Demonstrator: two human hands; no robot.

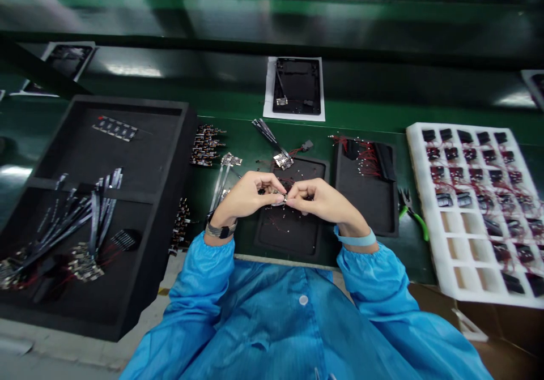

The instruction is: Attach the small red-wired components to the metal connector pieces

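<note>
In the head view, the left hand [255, 194] is pinching a small circuit board [278, 199] between thumb and fingers, while the right hand [317, 197] is gripping the board's right end between thumb and forefinger; the exact contact is too small to make out. The board is sitting between the two sets of fingertips, above a shallow black tray [289, 237] on which thin red wires [278, 224] are lying. Just beyond the hands, a board with flat cables [283, 161] is resting near the tray's far edge. To the right, a second black tray [349, 196] is holding more red-wired parts [374, 159], and green-handled pliers [410, 207] are lying between it and a white foam tray [437, 255] of compartments. To the left, a deep black box [172, 165] is holding bundled ribbon cables [96, 221] and a flat strip [114, 129]. Farther back, a dark panel [300, 82] is lying on a white sheet [269, 94]. Blue sleeves [204, 278] are covering both forearms.
</note>
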